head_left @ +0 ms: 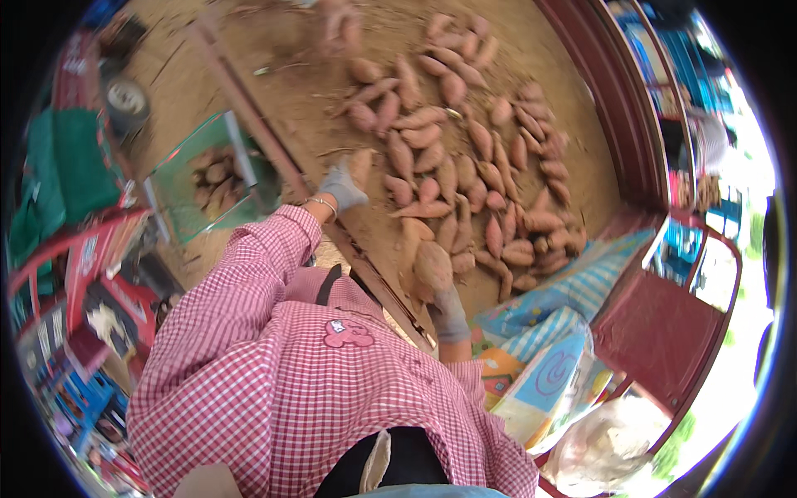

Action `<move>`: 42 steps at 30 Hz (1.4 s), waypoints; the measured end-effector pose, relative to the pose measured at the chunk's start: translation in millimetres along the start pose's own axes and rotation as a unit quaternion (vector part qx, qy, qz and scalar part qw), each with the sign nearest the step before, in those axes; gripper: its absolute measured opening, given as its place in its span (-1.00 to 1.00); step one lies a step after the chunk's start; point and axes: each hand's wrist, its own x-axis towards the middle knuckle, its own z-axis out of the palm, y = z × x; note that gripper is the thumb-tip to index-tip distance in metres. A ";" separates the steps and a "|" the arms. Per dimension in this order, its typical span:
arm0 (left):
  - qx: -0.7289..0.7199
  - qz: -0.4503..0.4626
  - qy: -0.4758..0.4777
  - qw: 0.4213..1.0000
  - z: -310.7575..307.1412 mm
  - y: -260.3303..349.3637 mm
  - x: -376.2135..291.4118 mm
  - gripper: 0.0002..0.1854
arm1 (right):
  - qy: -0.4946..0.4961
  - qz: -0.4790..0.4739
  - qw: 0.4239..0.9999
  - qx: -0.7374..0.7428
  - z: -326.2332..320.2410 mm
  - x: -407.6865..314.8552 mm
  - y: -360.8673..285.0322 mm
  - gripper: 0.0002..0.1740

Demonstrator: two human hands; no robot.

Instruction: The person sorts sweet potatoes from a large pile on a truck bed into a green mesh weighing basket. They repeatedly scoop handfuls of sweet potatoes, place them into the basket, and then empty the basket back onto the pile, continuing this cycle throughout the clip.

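Many reddish sweet potatoes (448, 177) lie spread on a soil-covered truck bed (299, 93). My left hand (344, 177), in a dirty grey and tan work glove, is over the near edge of the bed, left of the sweet potatoes; its fingers point away from me and I cannot tell whether it holds anything. My right hand (439, 289), in a similar glove, reaches down at the near side of them, its palm area blurred. Whether a sweet potato is in it is unclear. A green mesh-like crate (187, 227) with some sweet potatoes inside stands at the left, beyond the metal edge rail.
The brown metal rail (255, 112) crosses in front of me. At right are the bed's red side wall (610, 81), a patterned plastic sheet (566, 305), a red metal seat (657, 330) and a clear plastic bag (604, 448). Red vehicles stand at left. Another person's blurred hand (339, 28) is at the top.
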 end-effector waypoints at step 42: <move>0.037 0.143 0.501 0.852 -209.4 -342.6 -141.2 0.03 | -0.098 -0.038 0.781 -0.615 215.9 156.8 26.6 -0.33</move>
